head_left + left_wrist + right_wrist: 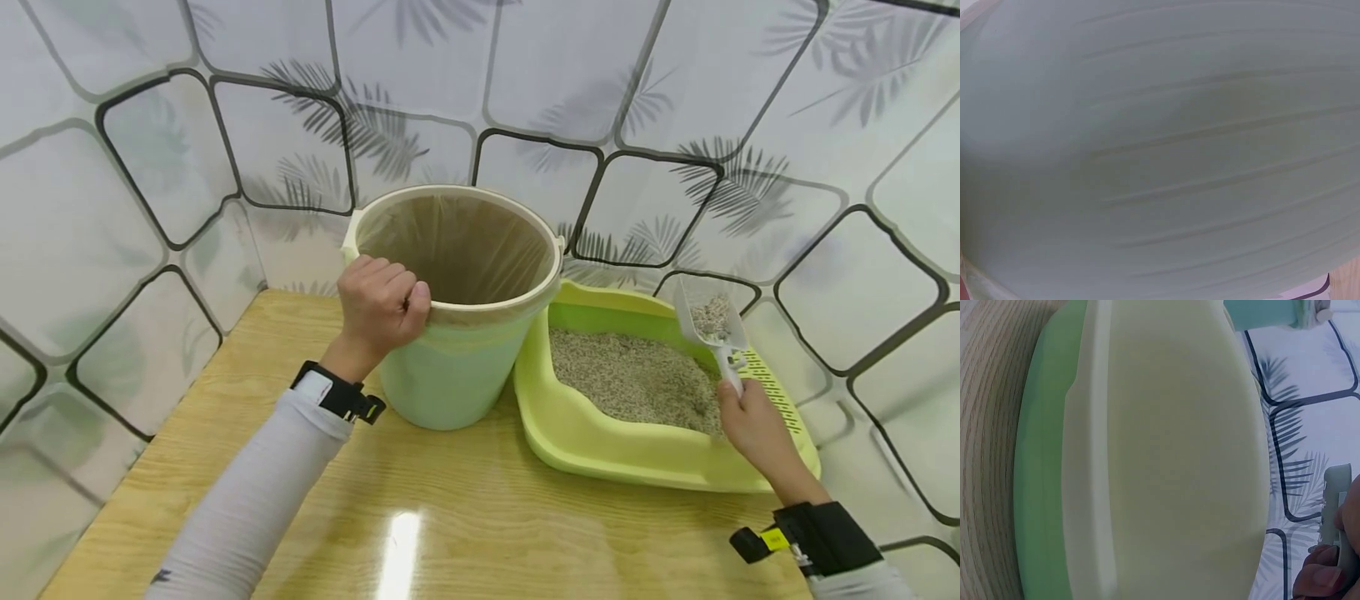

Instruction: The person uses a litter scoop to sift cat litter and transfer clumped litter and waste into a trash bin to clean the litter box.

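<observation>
My left hand [382,304] grips the near left rim of a pale green trash bin [453,379], lined with a clear plastic bag [480,225]. The bin's ribbed wall [1210,162] fills the left wrist view. My right hand [757,425] holds a white litter scoop [686,304] by its handle, above the right side of a lime-green litter box [622,446]. Grey-beige clumps of litter [712,319] lie in the scoop. In the right wrist view, my right fingers [1322,578] wrap the scoop handle [1336,487], beside the box's large pale wall [1185,456].
Granular litter [630,375] covers the floor of the box, which stands against the bin's right side. Both rest on a glossy wooden table [465,517]. A patterned curtain-like wall [420,50] closes in behind and at both sides.
</observation>
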`<state>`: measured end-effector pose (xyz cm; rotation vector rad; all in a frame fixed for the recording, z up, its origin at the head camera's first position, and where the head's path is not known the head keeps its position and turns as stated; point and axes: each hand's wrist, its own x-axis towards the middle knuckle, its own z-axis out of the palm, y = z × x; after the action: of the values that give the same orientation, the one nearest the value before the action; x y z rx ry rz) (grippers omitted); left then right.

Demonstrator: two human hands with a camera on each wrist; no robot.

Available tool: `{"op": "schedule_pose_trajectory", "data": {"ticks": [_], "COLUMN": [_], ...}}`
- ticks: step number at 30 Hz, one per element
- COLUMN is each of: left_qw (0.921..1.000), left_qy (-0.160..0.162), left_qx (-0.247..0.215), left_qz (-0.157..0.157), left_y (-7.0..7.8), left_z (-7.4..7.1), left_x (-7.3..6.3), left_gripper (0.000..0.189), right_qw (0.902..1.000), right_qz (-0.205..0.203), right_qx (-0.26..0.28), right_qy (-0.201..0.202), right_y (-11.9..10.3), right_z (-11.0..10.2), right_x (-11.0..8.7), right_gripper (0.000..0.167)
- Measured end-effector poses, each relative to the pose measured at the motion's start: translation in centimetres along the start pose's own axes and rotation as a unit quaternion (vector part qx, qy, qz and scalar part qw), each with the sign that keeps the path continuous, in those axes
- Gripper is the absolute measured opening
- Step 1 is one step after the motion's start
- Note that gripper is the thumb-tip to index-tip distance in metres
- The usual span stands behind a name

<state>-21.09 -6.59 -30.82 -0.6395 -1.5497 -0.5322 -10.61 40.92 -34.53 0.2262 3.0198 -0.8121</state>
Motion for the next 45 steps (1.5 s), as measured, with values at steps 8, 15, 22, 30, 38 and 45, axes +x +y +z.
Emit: {"op": "schedule_pose_trajectory", "data": {"ticks": [8,15,22,30,38,45], "left_qw": [1.0000,1.0000,1.0000,1.0000,1.0000,1.0000], "left_qy": [-0.001,-0.001,0.000,0.001,0.004,-0.002], "left_qx": [-0.001,0.006,0.006,0.001,-0.001,0.003], "left_qz": [-0.002,-0.006,-0.004,-0.004,-0.003,-0.002], "left_y": [0.1,-0.1,-0.1,-0.1,0.0,0.0], "left_z": [0.0,-0.3,-0.3,-0.1,0.1,0.1], "left_x": [0.1,0.1,0.2,0.2,0.1,0.1], "left_gripper": [0.038,0.039,0.042,0.042,0.041,0.041], "right_qw": [0.9978,0.9860,0.9727,0.9664,0.9983,0.9587], "right_qz": [-0.022,-0.070,-0.105,-0.133,-0.042,0.022], "right_qx": [-0.035,-0.134,-0.175,-0.184,-0.023,0.236], "right_qy": [0.052,0.071,0.110,0.120,-0.033,-0.157], "right_y": [-0.2,-1.1,-2.0,-3.0,-3.2,-2.6], "right_z": [-0.4,-0.6,0.0,0.1,-0.8,-0.4], "right_x": [0.0,0.5,0.5,0.6,1.0,1.1], "right_gripper": [0.058,0.044,0.031,0.028,0.045,0.044]}}
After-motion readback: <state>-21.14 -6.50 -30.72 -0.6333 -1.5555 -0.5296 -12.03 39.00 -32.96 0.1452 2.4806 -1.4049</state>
